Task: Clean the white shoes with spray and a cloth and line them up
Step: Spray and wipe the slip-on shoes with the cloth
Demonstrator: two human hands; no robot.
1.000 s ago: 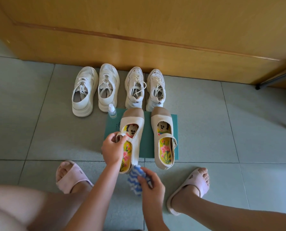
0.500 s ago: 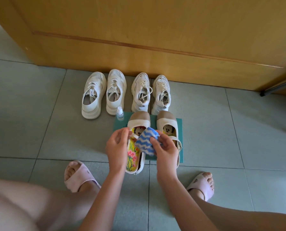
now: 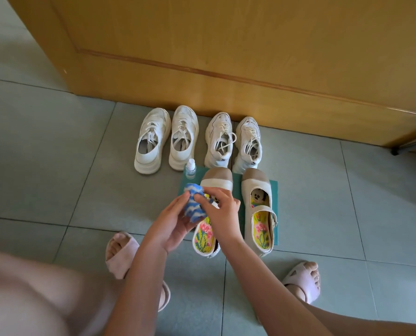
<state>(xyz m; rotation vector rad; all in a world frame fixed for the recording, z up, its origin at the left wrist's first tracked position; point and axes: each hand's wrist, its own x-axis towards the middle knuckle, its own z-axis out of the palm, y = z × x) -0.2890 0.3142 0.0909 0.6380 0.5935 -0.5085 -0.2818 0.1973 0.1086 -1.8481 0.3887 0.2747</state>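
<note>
In the head view both hands hold a blue-and-white cloth above the left strap shoe: the left hand cups it in curled fingers, and the right hand pinches its top. That shoe and the right strap shoe, its insole showing a cartoon mouse face and flowers, lie on a green mat, with the spray bottle at the mat's far left corner. Farther off, white sneakers stand in two pairs along a wooden door; the dark lettering on their insoles and tongues is too small to read.

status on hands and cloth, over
Left hand and right hand both grip cloth, above left strap shoe. Spray stands at mat corner, untouched. Nothing in the way.
</note>
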